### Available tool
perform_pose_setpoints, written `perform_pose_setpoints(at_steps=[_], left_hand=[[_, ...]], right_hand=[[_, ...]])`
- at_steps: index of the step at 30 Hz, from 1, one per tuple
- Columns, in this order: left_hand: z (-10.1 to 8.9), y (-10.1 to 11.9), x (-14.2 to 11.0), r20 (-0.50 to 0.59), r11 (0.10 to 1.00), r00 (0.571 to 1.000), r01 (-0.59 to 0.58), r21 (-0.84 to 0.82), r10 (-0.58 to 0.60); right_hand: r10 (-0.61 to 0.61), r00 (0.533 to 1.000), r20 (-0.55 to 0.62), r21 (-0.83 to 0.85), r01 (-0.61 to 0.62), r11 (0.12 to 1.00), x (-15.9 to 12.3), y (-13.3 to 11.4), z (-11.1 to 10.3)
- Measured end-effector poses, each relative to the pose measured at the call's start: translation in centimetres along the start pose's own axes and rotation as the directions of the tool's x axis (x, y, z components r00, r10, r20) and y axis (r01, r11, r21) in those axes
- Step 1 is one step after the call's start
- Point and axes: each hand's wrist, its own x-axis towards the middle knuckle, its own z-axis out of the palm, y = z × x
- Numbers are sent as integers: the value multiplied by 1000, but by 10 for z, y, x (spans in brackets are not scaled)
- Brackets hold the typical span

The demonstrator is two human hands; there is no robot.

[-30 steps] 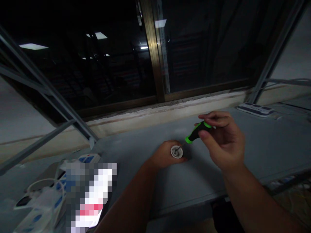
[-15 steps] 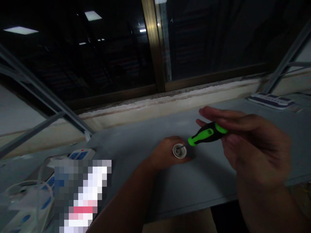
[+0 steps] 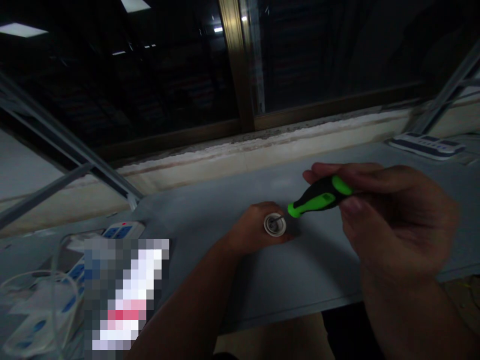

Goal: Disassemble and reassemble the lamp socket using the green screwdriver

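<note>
The left hand [image 3: 255,227] closes around a round white fitting [image 3: 275,225], pinning it to the desk [image 3: 225,280] — steadied for the right hand [image 3: 393,215], whose fingers pinch a green-handled screwdriver [image 3: 318,196] — its tip at the fitting's centre.

Between hands: narrow gap, spanned by the green-black screwdriver [image 3: 322,195], its shaft at the round white fitting [image 3: 275,224] in the left hand [image 3: 253,230].
Right: open run over the grey desk [image 3: 240,280] from the right hand [image 3: 397,220] to the far power strip [image 3: 425,146].
Left: pixelated object [image 3: 125,295] blocks beside the left forearm [image 3: 187,300]; second power strip [image 3: 123,230] and white cables [image 3: 37,305] beyond.
Far limit: window sill [image 3: 255,150].
Upper left: metal frame bars [image 3: 63,145] slant in.
</note>
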Motion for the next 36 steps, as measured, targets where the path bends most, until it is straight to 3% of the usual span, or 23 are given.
perform_pose_setpoints(at_steps=[5,11,16,22,25,28,33,36], left_hand=[[0,1,0,6,1000,1000,4,9,-4],[0,-2,0,-4,1000,1000,-9,15,9],[1,-4,0,4,1000,1000,-14,15,14],[1,-2,-1,0,1000,1000,18,-15,-18],[1,-4,-1,-2,1000,1000,14,-25,-14],[0,-5,0,-5,1000,1000,-22,-8,22],[0,-5,-1,3,1000,1000,-12,11,12],[0,-5,-1,18,1000,1000,-4,9,4]], right_hand=[[-63,986,-152,-46,56,997,3,6,1],[65,997,48,71,-69,995,-2,-1,0],[-120,987,-107,-59,115,992,0,8,2],[56,995,80,63,-61,996,-2,4,-4],[-24,1000,0,-42,24,999,-1,2,0],[-63,993,-101,-40,59,997,1,1,2],[78,997,25,92,-80,993,-1,-3,1],[-39,998,-53,1,39,999,-1,1,4]])
